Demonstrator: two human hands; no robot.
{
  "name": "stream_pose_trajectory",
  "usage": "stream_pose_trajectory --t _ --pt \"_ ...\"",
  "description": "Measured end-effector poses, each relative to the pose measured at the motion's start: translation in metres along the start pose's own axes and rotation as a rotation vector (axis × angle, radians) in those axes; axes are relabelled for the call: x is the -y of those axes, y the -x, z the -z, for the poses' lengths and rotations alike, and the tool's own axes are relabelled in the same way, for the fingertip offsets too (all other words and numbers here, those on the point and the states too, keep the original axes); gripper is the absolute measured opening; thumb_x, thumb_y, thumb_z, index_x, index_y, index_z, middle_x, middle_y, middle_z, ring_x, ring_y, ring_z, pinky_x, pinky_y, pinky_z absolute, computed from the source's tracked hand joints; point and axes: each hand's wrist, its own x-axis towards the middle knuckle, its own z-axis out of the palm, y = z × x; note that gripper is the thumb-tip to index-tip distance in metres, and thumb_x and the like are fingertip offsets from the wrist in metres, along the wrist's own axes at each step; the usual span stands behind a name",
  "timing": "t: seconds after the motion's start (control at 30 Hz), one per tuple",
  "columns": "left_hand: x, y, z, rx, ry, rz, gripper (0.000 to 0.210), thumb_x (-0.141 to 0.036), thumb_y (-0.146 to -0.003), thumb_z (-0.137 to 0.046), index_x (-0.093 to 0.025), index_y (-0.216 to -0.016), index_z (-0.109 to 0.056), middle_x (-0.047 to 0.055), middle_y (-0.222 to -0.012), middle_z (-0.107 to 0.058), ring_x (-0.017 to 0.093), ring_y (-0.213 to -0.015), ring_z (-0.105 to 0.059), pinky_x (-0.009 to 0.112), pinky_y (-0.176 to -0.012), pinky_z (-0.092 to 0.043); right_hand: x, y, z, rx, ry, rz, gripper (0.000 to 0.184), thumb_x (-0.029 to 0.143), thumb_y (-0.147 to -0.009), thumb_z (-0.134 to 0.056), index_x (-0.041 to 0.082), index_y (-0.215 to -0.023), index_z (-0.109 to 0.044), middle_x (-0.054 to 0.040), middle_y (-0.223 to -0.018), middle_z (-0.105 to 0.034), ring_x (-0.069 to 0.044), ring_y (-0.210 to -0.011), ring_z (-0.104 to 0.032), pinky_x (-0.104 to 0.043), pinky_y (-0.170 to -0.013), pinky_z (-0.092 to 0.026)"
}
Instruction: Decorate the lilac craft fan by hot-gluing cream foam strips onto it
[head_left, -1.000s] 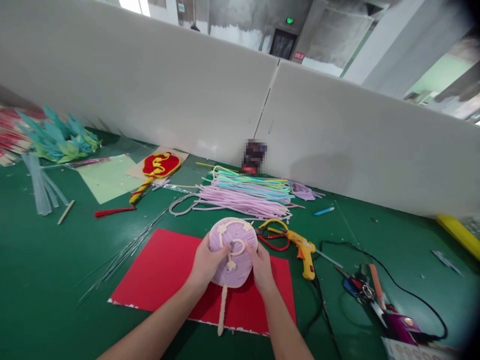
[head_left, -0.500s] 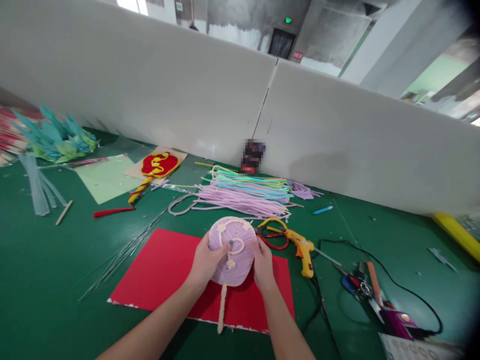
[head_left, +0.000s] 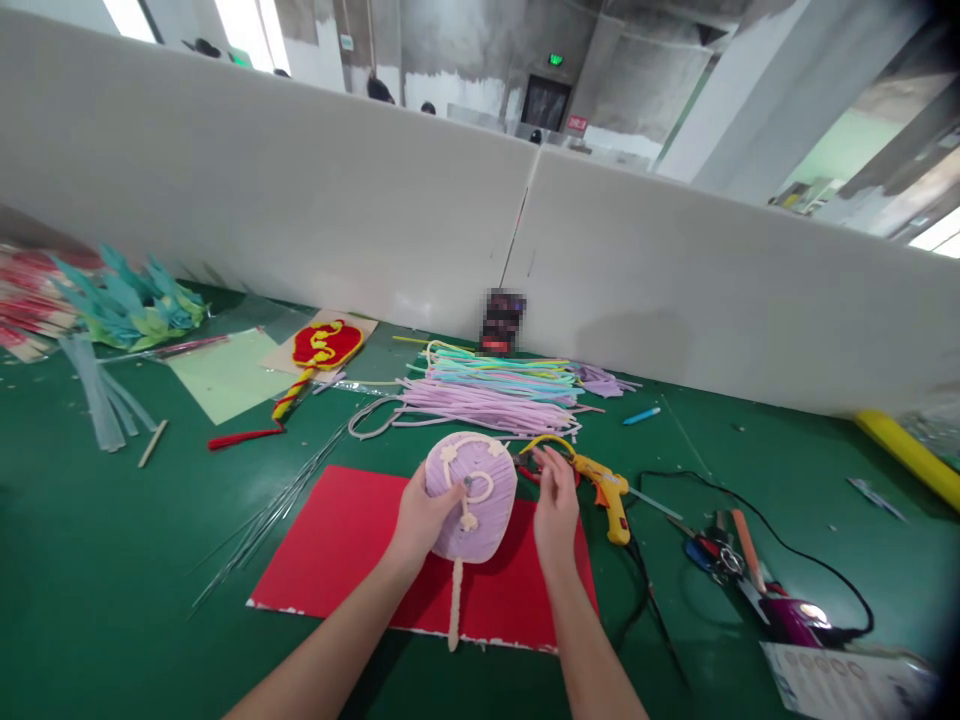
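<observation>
My left hand [head_left: 421,515] grips a lilac hand fan [head_left: 484,525] by its left edge, with the thumb pressed on its face. White flower shapes and a curled white strip decorate the fan, and its pale handle [head_left: 456,605] points down toward me. Apart from the fan's right edge, my right hand [head_left: 556,505] is raised with loosely bent fingers and no object visible in it. Behind its fingertips are the red-handled pliers [head_left: 527,462], partly hidden. Under the fan lies a red board [head_left: 330,550] on the green table.
A yellow glue gun [head_left: 611,495] with a black cord lies to the right. Beyond the fan is a bundle of pastel pipe cleaners [head_left: 487,395]. A red and yellow fan [head_left: 326,345], thin wires [head_left: 281,495] and a key bunch [head_left: 724,560] lie around; a white partition [head_left: 300,200] stands behind.
My right hand has let go of the fan's right edge and moved right, toward the red-handled pliers. My left hand still holds the fan. The view has shifted slightly.
</observation>
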Motion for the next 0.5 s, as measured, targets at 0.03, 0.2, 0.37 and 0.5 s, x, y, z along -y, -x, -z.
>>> stream_pose_trajectory --t 0.03,0.2,0.37,0.5 --pt "0.0 0.001 -0.001 0.007 -0.001 -0.002 0.048 -0.026 -0.062 -0.073 -0.015 -0.107 -0.059 0.009 -0.106 -0.068 0.025 -0.098 -0.063 0.033 -0.084 -0.05 0.001 -0.001 0.001 -0.004 0.013 0.018 0.047 0.049 -0.081 -0.05 0.017 -0.114 -0.054 -0.0124 -0.124 -0.056 -0.022 -0.112 -0.052 -0.034 -0.089 -0.043" --pt "-0.001 0.003 -0.004 0.026 -0.002 -0.006 0.046 -0.024 -0.062 -0.073 -0.015 -0.105 -0.06 0.009 -0.105 -0.068 0.024 -0.097 -0.063 0.032 -0.083 -0.05 0.004 0.007 0.002 -0.009 0.05 -0.039 0.034 0.05 -0.08 -0.052 0.017 -0.083 -0.062 -0.0092 -0.088 -0.066 -0.022 -0.087 -0.059 -0.034 -0.079 -0.045" --pt "-0.003 0.001 -0.004 -0.012 -0.011 0.011 0.046 -0.023 -0.063 -0.072 -0.013 -0.107 -0.059 0.011 -0.106 -0.068 0.024 -0.098 -0.063 0.033 -0.084 -0.05 -0.001 0.023 -0.013 0.057 -0.067 -0.118 0.041 0.052 -0.081 -0.049 0.016 -0.095 -0.062 -0.0094 -0.099 -0.067 -0.022 -0.094 -0.06 -0.033 -0.082 -0.046" --pt "-0.008 -0.002 -0.007 0.013 -0.029 0.018 0.046 -0.023 -0.065 -0.071 -0.014 -0.108 -0.059 0.01 -0.109 -0.067 0.024 -0.099 -0.063 0.031 -0.084 -0.05 -0.007 0.029 -0.025 0.151 -0.188 -0.172 0.043 0.049 -0.078 -0.055 0.015 -0.103 -0.065 -0.0101 -0.106 -0.068 -0.024 -0.097 -0.061 -0.035 -0.083 -0.048"
